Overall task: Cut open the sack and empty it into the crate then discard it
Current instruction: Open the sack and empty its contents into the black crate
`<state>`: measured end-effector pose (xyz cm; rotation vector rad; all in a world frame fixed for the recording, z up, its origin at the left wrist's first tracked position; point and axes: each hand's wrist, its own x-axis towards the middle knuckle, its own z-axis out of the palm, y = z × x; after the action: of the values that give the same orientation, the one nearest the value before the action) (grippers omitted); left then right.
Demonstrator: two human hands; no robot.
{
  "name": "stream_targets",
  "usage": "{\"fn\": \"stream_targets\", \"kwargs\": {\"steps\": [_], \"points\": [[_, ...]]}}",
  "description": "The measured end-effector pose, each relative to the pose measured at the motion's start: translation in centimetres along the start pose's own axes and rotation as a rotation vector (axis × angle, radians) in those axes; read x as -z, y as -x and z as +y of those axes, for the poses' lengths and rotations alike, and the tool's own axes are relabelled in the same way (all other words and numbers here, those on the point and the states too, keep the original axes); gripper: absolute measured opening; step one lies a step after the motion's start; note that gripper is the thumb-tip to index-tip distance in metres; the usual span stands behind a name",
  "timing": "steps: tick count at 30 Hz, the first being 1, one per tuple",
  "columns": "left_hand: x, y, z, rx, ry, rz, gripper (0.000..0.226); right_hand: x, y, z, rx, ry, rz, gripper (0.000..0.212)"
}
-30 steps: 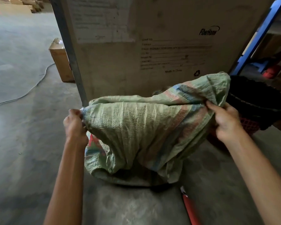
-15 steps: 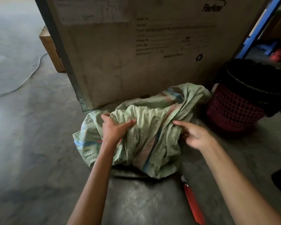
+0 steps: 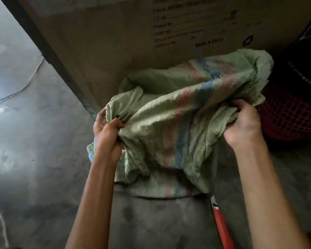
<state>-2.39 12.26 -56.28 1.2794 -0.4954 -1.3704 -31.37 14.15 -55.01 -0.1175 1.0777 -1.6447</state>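
Head view, the only 1 supplied: the sack (image 3: 171, 121), green woven with pink and blue stripes, sits crumpled on the concrete floor (image 3: 39, 159) against the foot of a large carton (image 3: 115, 42), its lower folds touching the floor. It looks limp and flat, so in my judgement it is already emptied; its contents are not in view. The left hand (image 3: 107, 135) is clenched on a bunched fold at the sack's left edge. The right hand (image 3: 244, 124) grips the gathered cloth at its right edge. A red mesh basket (image 3: 291, 119) with a black liner stands just beside the sack on the right; whether this is the crate or a bin cannot be told. A red-handled cutter (image 3: 221, 225) lies on the floor near the sack's lower right corner, untouched. Step in hand, as judged: gathering the sack for discard. The next move calls for bundling the cloth tighter, lifting it clear of the cutter, and carrying it to the discard point.
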Motion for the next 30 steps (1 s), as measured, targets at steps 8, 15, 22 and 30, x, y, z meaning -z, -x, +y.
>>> {"fn": "stream_targets", "kwargs": {"steps": [8, 15, 22, 30], "points": [[-2.9, 8.5, 11.4, 0.265, -0.086, -0.188, 0.048, -4.0, 10.0, -9.6, -0.105, 0.029, -0.088, 0.036], [-7.2, 18.5, 20.7, 0.229, -0.638, -0.01, 0.032, -9.9, 21.8, -17.2, -0.102, 0.458, -0.05, 0.06], [-10.0, 23.3, 32.9, 0.008, -0.622, 0.061, 0.027, -14.1, 24.9, -23.5, -0.167, 0.602, 0.094, 0.06], [-11.6, 24.9, 32.8, 0.184, -0.519, 0.095, 0.049, -20.5, 27.3, -24.0, -0.09, 0.841, -0.245, 0.061]]}}
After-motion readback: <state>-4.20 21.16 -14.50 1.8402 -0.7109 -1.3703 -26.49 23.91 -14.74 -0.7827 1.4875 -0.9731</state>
